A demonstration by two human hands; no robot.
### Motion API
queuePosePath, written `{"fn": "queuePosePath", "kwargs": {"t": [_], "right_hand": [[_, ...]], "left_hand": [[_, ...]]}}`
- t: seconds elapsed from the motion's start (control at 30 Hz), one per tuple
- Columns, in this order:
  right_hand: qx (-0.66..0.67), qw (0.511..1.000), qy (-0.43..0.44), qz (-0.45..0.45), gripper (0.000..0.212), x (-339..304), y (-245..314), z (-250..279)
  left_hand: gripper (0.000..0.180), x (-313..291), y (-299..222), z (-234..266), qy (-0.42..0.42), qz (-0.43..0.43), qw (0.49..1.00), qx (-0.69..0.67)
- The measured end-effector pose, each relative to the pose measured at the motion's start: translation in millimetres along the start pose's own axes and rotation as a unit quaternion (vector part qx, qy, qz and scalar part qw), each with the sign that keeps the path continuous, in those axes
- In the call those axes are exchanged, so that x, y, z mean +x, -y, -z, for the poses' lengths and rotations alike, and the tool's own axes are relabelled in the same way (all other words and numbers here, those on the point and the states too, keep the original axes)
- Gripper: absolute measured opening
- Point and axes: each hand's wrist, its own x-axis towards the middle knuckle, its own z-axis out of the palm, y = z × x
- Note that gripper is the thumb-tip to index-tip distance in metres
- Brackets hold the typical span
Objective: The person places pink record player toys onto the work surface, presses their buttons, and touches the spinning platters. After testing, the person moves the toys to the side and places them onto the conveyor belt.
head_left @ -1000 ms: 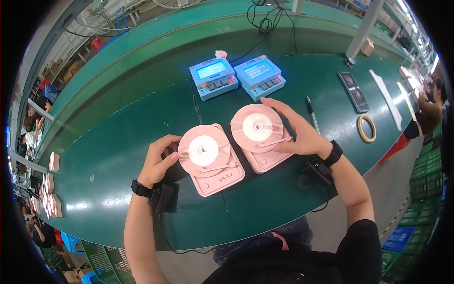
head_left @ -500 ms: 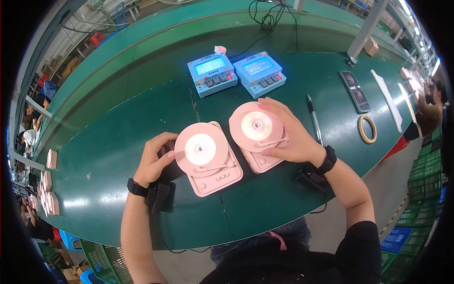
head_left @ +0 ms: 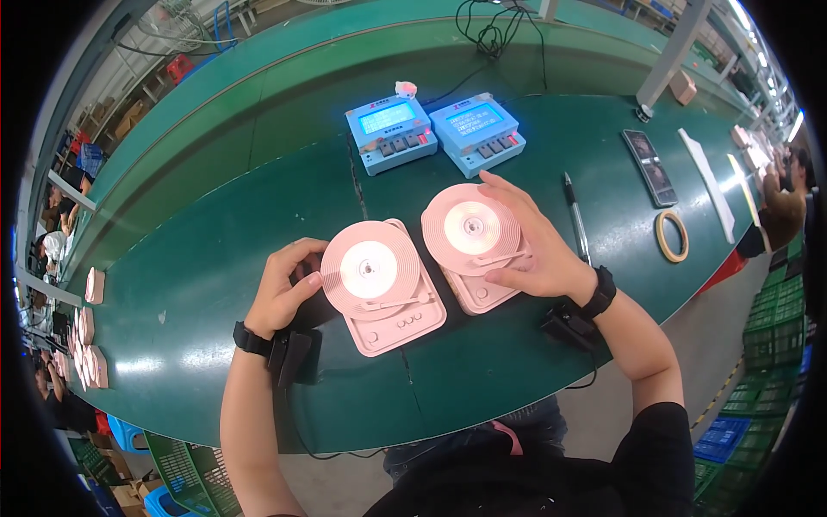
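Note:
Two pink mini record players lie side by side on the green bench, each with a ridged round disc, a pale shiny centre and a small tonearm. At the disc edge of the left record player, my left hand is closed, thumb and fingers on its left side; some fingertips are hidden. My right hand wraps the right side of the right record player, thumb near its tonearm and fingers at the far edge. Both wrists wear black bands.
Beyond the players stand two light-blue boxes, a left tester and a right tester, with lit screens. To the right lie a pen, a phone and a tape roll. More pink units sit far left.

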Motion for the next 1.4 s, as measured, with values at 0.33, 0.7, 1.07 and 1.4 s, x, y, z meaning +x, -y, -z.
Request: {"fn": "queuePosePath", "kwargs": {"t": [0.33, 0.7, 1.07, 1.4], "right_hand": [[-0.014, 1.000, 0.002, -0.013, 0.088, 0.1, 3.3, 1.0], [-0.023, 1.000, -0.010, -0.015, 0.090, -0.5, 5.1, 0.4], [-0.026, 1.000, 0.006, 0.010, 0.088, 0.8, 1.4, 2.4], [-0.021, 1.000, 0.003, 0.001, 0.087, -0.3, 2.1, 2.9]], "left_hand": [[0.056, 0.9, -0.7, -0.1, 0.003, -0.005, 1.000, 0.005], [0.056, 1.1, -1.5, 0.4, 0.003, -0.004, 1.000, 0.010], [0.056, 1.7, -1.4, 0.7, 0.004, -0.007, 1.000, 0.019], [0.056, 1.5, -1.4, 0.5, 0.003, 0.000, 1.000, 0.017]]}}
